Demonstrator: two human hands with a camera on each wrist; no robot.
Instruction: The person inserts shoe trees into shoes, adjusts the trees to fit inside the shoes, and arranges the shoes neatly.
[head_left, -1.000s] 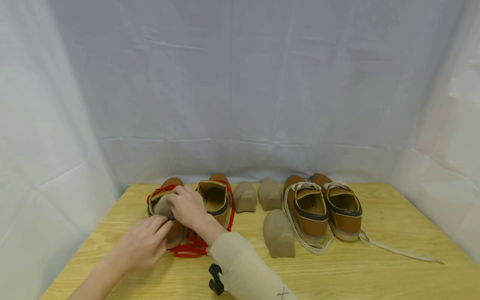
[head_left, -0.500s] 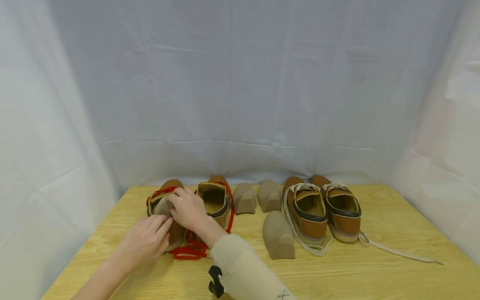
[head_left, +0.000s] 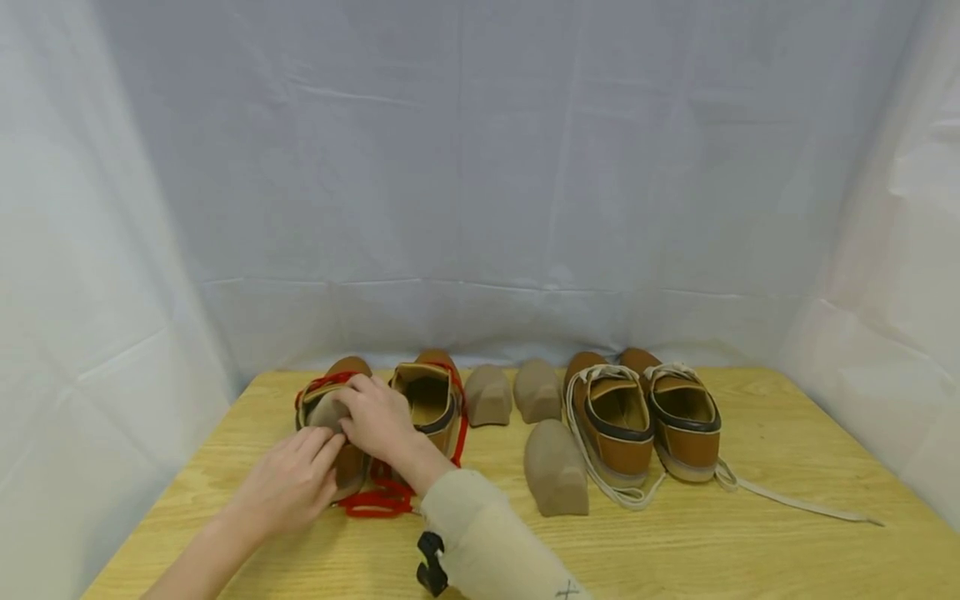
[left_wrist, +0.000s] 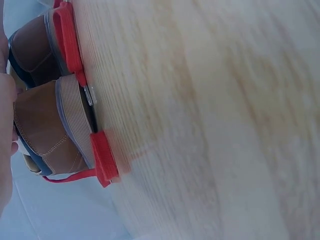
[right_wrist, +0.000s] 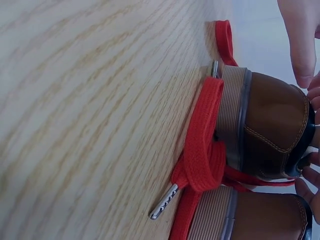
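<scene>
A brown shoe with red laces [head_left: 352, 475] stands at the table's left. A tan shoe insert [head_left: 321, 410] sits in its opening. My right hand [head_left: 369, 414] curls over that insert from above. My left hand [head_left: 311, 467] lies with fairly straight fingers against the shoe's heel. In the right wrist view I see the shoe's heel [right_wrist: 272, 125], the loose red lace [right_wrist: 200, 160] on the wood, and fingertips [right_wrist: 300, 50] at the right edge. The left wrist view has the same shoe [left_wrist: 45, 130] side-on, with the lace [left_wrist: 102, 157] below it.
The second red-laced shoe [head_left: 429, 398] stands just right of my hands. Three more tan inserts [head_left: 487, 393] [head_left: 537, 388] [head_left: 555, 468] lie mid-table. A brown pair with cream laces [head_left: 611, 421] [head_left: 684, 414] is further right, one lace [head_left: 795, 502] trailing. White cloth walls surround the wooden table [head_left: 675, 550].
</scene>
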